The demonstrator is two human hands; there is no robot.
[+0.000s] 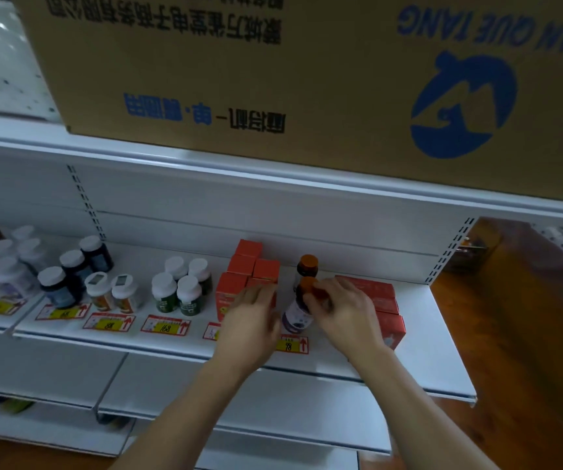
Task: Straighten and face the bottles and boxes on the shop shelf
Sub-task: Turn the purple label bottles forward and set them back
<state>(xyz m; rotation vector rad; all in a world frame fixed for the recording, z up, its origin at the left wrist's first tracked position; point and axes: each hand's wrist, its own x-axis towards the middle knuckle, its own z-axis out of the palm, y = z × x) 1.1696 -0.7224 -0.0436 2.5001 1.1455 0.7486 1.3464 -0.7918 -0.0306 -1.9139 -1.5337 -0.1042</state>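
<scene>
On the white shelf [419, 340] stand two brown bottles with orange caps, one in front [298, 313] and one behind [307, 268]. My right hand [344, 308] has its fingers around the front bottle's orange cap. My left hand [253, 317] rests with fingers apart on the front of a cluster of orange-red boxes [249, 266] left of the bottles. More red boxes [380, 300] lie right of the bottles, partly hidden by my right hand.
Groups of white-capped bottles [181, 290] and dark blue bottles [69, 269] fill the shelf's left part. Red and yellow price tags [164, 325] line the front edge. A big cardboard carton [307, 79] sits on the shelf above. Wooden floor [517, 334] lies at right.
</scene>
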